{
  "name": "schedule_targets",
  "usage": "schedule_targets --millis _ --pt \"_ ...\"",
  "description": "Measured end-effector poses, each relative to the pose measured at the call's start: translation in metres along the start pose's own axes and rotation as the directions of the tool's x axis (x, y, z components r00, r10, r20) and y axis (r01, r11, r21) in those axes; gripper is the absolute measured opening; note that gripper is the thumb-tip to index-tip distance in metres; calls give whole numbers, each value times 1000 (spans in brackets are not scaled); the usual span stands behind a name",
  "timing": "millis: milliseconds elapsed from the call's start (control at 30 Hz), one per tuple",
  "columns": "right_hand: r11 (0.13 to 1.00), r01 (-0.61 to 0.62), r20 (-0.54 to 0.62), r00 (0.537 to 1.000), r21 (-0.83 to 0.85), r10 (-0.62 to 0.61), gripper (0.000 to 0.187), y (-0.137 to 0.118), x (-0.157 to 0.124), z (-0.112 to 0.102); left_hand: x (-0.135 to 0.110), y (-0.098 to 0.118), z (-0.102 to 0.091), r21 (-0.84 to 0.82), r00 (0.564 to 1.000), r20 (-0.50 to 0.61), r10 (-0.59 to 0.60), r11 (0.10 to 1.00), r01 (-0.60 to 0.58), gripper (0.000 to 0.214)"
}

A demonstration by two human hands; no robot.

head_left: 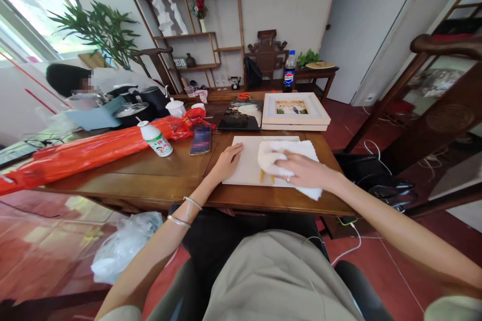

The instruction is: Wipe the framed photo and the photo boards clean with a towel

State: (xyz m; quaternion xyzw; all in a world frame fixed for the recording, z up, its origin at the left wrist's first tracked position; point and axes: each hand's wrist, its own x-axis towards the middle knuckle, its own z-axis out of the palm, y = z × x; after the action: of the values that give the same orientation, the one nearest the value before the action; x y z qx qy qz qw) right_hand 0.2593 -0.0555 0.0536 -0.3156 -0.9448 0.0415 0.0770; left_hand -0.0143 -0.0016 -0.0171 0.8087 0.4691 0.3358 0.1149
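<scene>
A flat whitish board (pixel 246 168) lies on the wooden table in front of me. My left hand (pixel 228 160) rests on its left edge, fingers stretched out and holding nothing. My right hand (pixel 297 168) grips a white cloth (pixel 269 158), bunched under the fingers and pressed on the board's right half. Part of the cloth spreads flat past the board's right edge. Two short yellow strips (pixel 262 176) show on the board just below the cloth; I cannot make out what they are.
Beyond the board are a pale framed picture (pixel 320 114), a dark picture panel (pixel 241 114) and orange scissors (pixel 244 96). To the left lie a phone (pixel 200 141), a white bottle (pixel 155 139) and a long red plastic-wrapped bundle (pixel 94 144). A cola bottle (pixel 289 72) stands behind.
</scene>
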Motion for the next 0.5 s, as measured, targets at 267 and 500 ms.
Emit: schedule_targets --millis 267,500 --pt "986 -122 -132 986 -113 107 31 58 46 11 0 0 -1 -1 1000 10 5 1000 -5 39" --pt "992 84 -82 992 -90 -91 32 4 14 11 0 0 2 -1 1000 -3 3 1000 -3 40"
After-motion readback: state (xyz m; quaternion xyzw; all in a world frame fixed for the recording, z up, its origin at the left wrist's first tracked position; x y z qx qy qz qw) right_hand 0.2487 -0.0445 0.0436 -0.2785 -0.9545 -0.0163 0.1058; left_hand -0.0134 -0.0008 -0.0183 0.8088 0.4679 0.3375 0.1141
